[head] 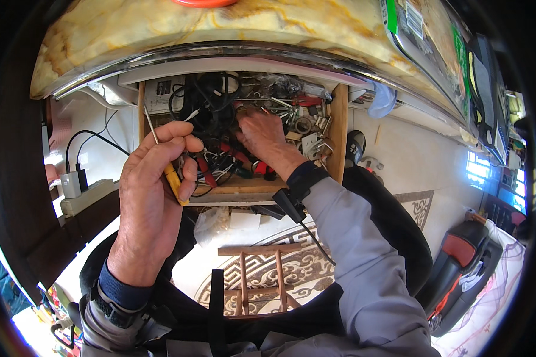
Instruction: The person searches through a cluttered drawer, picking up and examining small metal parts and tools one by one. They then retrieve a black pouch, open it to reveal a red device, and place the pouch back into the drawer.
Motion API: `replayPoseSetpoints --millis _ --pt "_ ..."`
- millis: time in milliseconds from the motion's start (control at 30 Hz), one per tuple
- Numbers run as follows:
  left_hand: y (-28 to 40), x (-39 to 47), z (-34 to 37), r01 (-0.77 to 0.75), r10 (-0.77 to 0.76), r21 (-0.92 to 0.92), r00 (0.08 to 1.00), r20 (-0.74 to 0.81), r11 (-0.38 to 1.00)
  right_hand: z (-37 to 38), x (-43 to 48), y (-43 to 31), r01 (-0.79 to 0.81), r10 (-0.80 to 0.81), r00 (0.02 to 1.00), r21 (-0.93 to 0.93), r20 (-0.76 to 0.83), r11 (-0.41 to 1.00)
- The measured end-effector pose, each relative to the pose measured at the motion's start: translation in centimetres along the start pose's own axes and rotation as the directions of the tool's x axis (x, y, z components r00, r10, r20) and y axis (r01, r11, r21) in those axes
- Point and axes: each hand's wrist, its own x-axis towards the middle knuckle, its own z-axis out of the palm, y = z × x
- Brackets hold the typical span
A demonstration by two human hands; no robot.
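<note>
My left hand (154, 178) grips a screwdriver (173, 180) with a yellow handle, its thin metal shaft pointing up and to the left. My right hand (263, 136) reaches down into an open wooden drawer (338, 129); its fingertips are hidden among the contents, so whether they hold anything is not visible. Tangled black cables (214, 98) fill the drawer's back left. Red-handled tools (205, 172) and thin wires lie towards the front. On the right side are a roll of tape (303, 125), a white switch plate (310, 143) and various small metal parts.
A yellow marbled countertop (205, 29) overhangs the drawer. A power strip (87, 198) with plugged-in chargers sits at left. Below the drawer are a clear plastic bag (211, 225) and a wooden stool (259, 250). A black and red case-like object (462, 250) stands at lower right.
</note>
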Motion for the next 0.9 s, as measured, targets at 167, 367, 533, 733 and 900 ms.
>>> replayPoseSetpoints --millis 167,367,533,733,900 --pt "0.0 -0.1 0.0 -0.004 0.004 -0.005 1.000 -0.011 1.000 0.2 -0.8 -0.3 -0.014 0.021 0.986 0.042 -0.165 0.999" --pt "0.2 -0.2 -0.2 -0.001 0.001 -0.023 1.000 -0.010 1.000 -0.2 -1.3 -0.1 -0.053 0.079 0.985 0.169 -0.152 0.984" --pt "0.2 -0.2 -0.4 -0.007 0.007 -0.017 1.000 -0.007 1.000 -0.8 -1.0 2.1 -0.267 0.258 0.963 0.418 0.081 0.868" --pt "0.1 -0.2 -0.3 -0.002 0.002 -0.005 1.000 -0.013 1.000 -1.4 -1.2 4.0 -0.320 0.211 0.945 0.844 0.250 0.431" --pt "0.0 -0.1 -0.3 -0.001 0.001 -0.003 1.000 -0.007 1.000 -1.9 -2.0 4.5 -0.337 0.236 0.933 0.887 0.270 0.316"
